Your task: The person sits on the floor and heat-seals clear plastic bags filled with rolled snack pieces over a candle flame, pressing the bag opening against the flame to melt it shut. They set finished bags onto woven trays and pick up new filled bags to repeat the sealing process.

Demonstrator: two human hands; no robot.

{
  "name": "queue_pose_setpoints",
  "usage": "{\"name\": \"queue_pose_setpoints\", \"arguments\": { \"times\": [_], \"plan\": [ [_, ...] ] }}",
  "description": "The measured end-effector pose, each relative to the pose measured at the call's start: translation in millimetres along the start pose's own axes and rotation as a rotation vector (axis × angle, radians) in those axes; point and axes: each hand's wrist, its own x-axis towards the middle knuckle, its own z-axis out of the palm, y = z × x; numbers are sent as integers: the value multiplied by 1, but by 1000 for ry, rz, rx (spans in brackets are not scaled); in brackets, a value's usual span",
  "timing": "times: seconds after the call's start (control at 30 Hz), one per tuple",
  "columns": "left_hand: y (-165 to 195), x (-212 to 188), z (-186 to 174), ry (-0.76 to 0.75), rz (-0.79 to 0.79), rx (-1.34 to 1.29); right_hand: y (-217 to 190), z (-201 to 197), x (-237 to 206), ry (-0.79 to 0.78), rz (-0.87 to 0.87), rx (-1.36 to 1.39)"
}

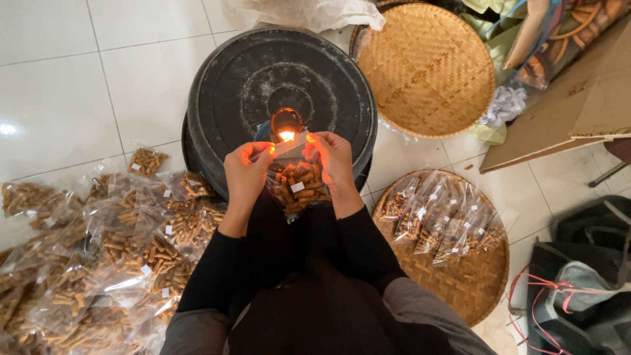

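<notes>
Both hands, left hand [246,172] & right hand [334,161], hold clear snack bag [296,187] at flame [286,135]

A clear plastic packet of brown stick snacks [297,186], bearing a small white label [298,187], is hanging between both hands. More such clear packets are lying heaped on the floor [112,256] and spreading across a round woven tray [442,220].

A single camera sits on the person's head, looking steeply down and close over the black upturned tub [282,79] before them.
</notes>
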Motion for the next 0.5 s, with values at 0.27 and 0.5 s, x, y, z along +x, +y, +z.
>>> {"name": "queue_pose_setpoints", "arguments": {
  "times": [0.27,0.5],
  "plan": [
    [-4,-2,0,-15,38,-73,1,-3,-2,18,-6,8],
    [-3,1,0,2,33,-58,4,-5,3,41,-36,3]
  ]
}}
